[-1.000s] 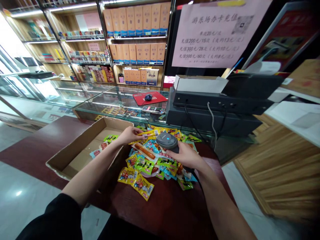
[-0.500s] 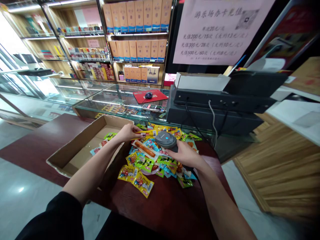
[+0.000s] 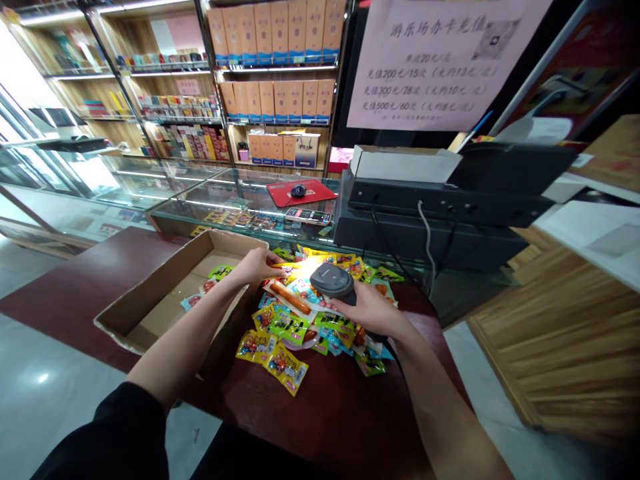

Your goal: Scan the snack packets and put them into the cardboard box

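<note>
My right hand (image 3: 374, 308) is wrapped round a dark grey barcode scanner (image 3: 331, 280), its head pointing left. Bright light from the scanner falls on a yellow snack packet (image 3: 293, 268), which my left hand (image 3: 256, 265) pinches by its left end. Below both hands spreads a pile of small snack packets (image 3: 290, 325) in yellow, green and blue. Among them lies a clear-wrapped sausage (image 3: 290, 297). Two joined yellow packets (image 3: 286, 368) rest at the pile's near edge. My left forearm crosses over an open cardboard box (image 3: 150, 327) with a few packets inside.
The dark red table (image 3: 345, 413) carries the box and pile. Behind it stands a glass display counter (image 3: 235, 193) with a red mouse pad (image 3: 320, 191), a mouse (image 3: 298, 191) and a phone (image 3: 307, 216). A black register machine (image 3: 430, 220) with hanging cables stands at back right.
The scanner's bright light has come on over the yellow packet. Both hands, the scanner and the packets stay in nearly the same place.
</note>
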Demonstrator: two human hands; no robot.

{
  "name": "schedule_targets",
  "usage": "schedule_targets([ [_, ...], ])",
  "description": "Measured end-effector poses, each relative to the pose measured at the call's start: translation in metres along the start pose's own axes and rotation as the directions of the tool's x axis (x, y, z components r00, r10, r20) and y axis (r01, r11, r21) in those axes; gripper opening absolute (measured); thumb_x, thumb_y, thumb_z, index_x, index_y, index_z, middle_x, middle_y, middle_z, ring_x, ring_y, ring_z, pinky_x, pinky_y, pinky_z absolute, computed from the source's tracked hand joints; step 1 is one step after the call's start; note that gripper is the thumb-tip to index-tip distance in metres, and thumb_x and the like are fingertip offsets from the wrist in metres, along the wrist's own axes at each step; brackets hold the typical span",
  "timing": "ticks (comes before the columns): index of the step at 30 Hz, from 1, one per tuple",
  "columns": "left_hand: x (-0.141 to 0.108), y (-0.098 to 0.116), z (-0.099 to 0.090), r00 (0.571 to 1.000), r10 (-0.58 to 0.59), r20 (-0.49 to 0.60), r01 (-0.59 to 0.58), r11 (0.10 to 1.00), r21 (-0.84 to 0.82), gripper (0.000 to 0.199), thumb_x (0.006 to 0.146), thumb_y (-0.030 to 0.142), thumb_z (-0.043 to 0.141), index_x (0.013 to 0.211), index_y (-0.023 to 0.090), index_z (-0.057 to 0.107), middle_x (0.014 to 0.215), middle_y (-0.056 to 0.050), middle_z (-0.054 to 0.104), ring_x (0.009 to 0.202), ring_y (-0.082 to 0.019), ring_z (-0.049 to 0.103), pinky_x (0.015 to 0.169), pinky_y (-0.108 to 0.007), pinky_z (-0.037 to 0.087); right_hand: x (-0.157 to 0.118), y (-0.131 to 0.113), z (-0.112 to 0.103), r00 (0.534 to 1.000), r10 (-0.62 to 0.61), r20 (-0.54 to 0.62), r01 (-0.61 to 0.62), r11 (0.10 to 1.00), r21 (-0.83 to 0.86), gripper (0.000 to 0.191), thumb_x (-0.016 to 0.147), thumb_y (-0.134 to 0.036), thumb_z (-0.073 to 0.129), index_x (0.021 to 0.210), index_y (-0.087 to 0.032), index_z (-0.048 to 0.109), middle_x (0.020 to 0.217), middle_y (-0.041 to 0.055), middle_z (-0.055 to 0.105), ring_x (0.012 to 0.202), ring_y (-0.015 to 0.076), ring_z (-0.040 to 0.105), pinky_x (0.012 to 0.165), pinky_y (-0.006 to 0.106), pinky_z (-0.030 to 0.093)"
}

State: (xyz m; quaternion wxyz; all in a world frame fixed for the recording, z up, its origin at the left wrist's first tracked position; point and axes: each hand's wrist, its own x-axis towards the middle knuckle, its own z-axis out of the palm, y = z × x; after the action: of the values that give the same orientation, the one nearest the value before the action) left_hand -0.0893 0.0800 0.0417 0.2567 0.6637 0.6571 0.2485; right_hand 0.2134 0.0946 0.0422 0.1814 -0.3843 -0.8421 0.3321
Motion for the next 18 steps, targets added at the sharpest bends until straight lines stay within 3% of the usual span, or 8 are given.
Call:
schedule_targets([
  [10,-0.0006,0.0006,0.0016,1.000,-0.025,-0.007,0.025,1.000,0.002,0.045,0.063,0.046,0.073,0.093,0.014,0.079,0.072,-0.002,0.073,0.066,-0.016,0.062,0.056,-0.021,0.038,-0.0004,0.0015,0.0009,0.999,0.011,-0.030,-0.011,1.000,-0.008,0.043,0.080,-0.043,0.063,0.117,-0.020,0.066,0.109,0.0096,0.073,0.102,0.0305,0.067,0.088,0.041,0.052],
  [18,0.0001,0.0042,0.0013,0.998,0.029,-0.053,-0.029,1.000,-0.004,0.040,0.063,0.040,0.075,0.093,0.015,0.080,0.072,-0.001,0.072,0.067,-0.015,0.061,0.059,-0.020,0.040,-0.0030,-0.0061,-0.0021,0.999,0.008,-0.047,-0.010,0.999,-0.050,0.036,0.080,-0.040,0.064,0.110,-0.020,0.066,0.109,0.0082,0.074,0.100,0.0303,0.068,0.085,0.039,0.053],
])
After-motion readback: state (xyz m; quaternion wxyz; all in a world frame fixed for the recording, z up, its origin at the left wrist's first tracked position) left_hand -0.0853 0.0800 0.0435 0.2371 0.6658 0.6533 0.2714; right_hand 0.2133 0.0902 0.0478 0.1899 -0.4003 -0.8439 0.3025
